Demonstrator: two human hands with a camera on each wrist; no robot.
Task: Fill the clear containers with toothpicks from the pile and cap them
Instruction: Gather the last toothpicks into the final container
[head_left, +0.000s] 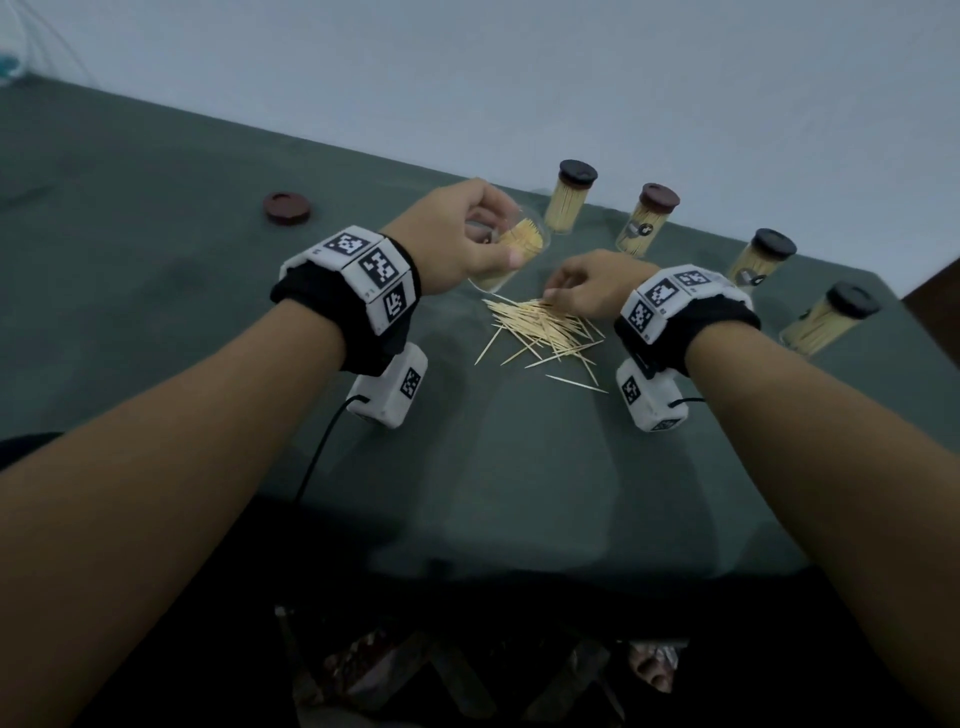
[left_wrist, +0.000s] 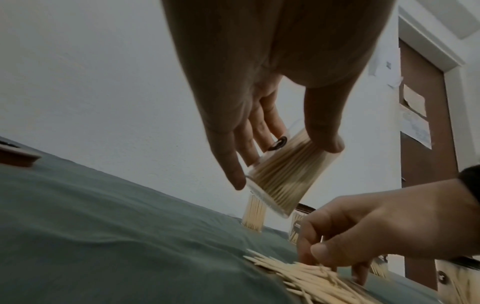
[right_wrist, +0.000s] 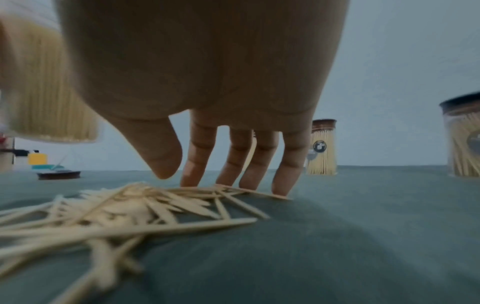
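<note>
- Left hand grips an uncapped clear container, thumb on one side and fingers on the other, held tilted above the bench with its mouth toward the pile.
- Container is already packed with upright toothpicks. Judgement: light, rigid plastic with a smooth wall, so a mid-body grip suits it and too steep a tilt could spill the load.
- Right hand has fingers straight, tips pressing down on the far edge of the toothpick pile, thumb clear; nothing pinched yet.
- Judgement: toothpicks are very light, stiff, pointed and prone to scatter; best gathered into a parallel bundle and pinched near the middle.
- Loose brown cap lies on the bench well left of the left hand.
- Four capped, filled containers stand in a row behind the pile.
</note>
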